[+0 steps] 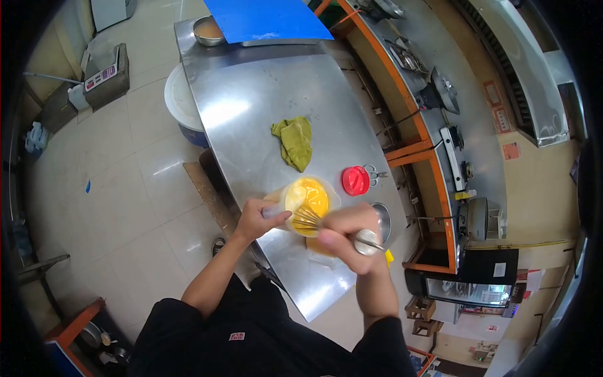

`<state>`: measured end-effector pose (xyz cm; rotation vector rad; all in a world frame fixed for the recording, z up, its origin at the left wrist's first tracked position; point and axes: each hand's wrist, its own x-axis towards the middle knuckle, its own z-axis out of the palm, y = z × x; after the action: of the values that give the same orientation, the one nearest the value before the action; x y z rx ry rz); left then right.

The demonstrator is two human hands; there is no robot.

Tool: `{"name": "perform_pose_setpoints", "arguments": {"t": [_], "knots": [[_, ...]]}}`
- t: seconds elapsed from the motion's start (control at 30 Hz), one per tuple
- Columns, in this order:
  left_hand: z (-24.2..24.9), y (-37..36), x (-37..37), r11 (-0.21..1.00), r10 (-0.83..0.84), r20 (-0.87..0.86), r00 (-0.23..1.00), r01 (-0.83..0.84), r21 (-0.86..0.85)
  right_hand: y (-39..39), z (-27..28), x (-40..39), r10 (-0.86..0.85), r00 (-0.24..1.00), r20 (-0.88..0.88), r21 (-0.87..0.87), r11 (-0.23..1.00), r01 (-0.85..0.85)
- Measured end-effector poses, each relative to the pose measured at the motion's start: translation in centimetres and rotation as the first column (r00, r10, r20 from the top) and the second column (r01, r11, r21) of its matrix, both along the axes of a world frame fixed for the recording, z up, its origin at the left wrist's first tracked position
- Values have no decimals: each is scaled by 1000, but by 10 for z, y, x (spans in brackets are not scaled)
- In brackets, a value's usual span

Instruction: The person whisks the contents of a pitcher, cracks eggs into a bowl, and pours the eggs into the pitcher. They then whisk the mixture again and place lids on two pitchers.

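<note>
My left hand (257,218) is closed on the handle of a translucent plastic pitcher (335,200) that stands on the steel table. Inside the pitcher is a bright yellow liquid (314,193), with a paler patch towards the handle side. My right hand (353,234), slightly blurred, grips a wire whisk (306,218) by its handle, and the wires dip into the yellow liquid. Partly behind my right hand sits a metal bowl (384,221). A red round lid or container (355,181) and scissors (377,175) lie beyond it.
The steel table (251,81) carries a crumpled green cloth (294,141) ahead of the pitcher. At its far end are a blue board (270,22) and a bowl of liquid (207,32). A large white-topped tub (179,94) stands left; a counter with stoves (455,157) runs along the right.
</note>
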<state>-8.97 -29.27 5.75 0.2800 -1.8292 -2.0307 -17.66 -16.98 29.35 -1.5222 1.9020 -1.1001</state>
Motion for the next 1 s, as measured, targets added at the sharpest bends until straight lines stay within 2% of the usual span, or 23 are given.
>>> {"name": "perform_pose_setpoints", "arguments": {"t": [0.07, 0.1, 0.13, 0.2, 0.23, 0.3, 0.33, 0.43, 0.47, 0.53, 0.57, 0.63, 0.73, 0.8, 0.83, 0.87, 0.97, 1.0], "knots": [[-10, 7, -6, 999, 28, -106, 994, -24, 36, -34, -10, -11, 160, 984, 75, 28, 986, -162], [-18, 10, -9, 998, 39, -159, 986, -31, 52, -49, -17, -17, 76, 979, 188, 36, 996, -84], [-27, 9, -11, 999, 31, -119, 992, -34, -18, -59, -23, -25, -8, 955, 296, 51, 999, -7], [-1, 3, -3, 999, -31, -68, 997, 28, -47, -69, -40, -51, -326, 783, 530, 112, 942, 316], [8, 2, 0, 997, -61, -41, 997, 58, -58, -66, -50, -66, -322, 715, 621, 83, 934, 349], [11, 6, 0, 993, -26, -56, 998, 32, 113, -50, -65, -97, -283, 563, 777, 36, 912, 409], [12, 6, -2, 980, -5, -62, 998, 17, 199, -39, -70, -104, -302, 555, 775, 9, 884, 468], [12, -1, 0, 999, -27, -44, 999, 29, 35, 1, -100, -91, -367, 526, 767, -63, 773, 631], [10, 1, 0, 998, -15, -40, 999, 17, 64, 14, -111, -79, -383, 519, 764, -93, 731, 676], [7, 3, -4, 993, 10, -31, 999, -7, 116, 26, -94, -55, -407, 606, 683, -135, 745, 653], [6, 3, -4, 997, 9, -41, 999, -6, 77, 31, -83, -46, -410, 632, 658, -170, 736, 655], [4, 2, -2, 1000, 8, -58, 998, -8, -1, 50, -60, -47, -386, 622, 682, -284, 643, 711], [8, 2, -2, 999, -35, -7, 999, 35, -1, 17, -109, -40, -517, 464, 719, -150, 536, 831], [4, 14, 12, 995, 10, -52, 999, -15, -96, 60, -67, -26, -482, 465, 742, -197, 506, 840], [2, 5, -2, 983, 62, -122, 991, -82, -166, 60, -51, -40, -428, 516, 742, -271, 512, 815], [0, 2, 1, 983, -4, -49, 999, -5, -183, 51, -61, -50, -432, 537, 725, -267, 542, 797], [-9, 5, -2, 994, -53, 43, 998, 48, 97, 40, -127, -42, -508, 495, 706, -181, 545, 818], [-21, 10, 4, 999, 31, -43, 999, -32, -17, 51, -91, -33, -531, 345, 774, -97, 438, 894]]}}
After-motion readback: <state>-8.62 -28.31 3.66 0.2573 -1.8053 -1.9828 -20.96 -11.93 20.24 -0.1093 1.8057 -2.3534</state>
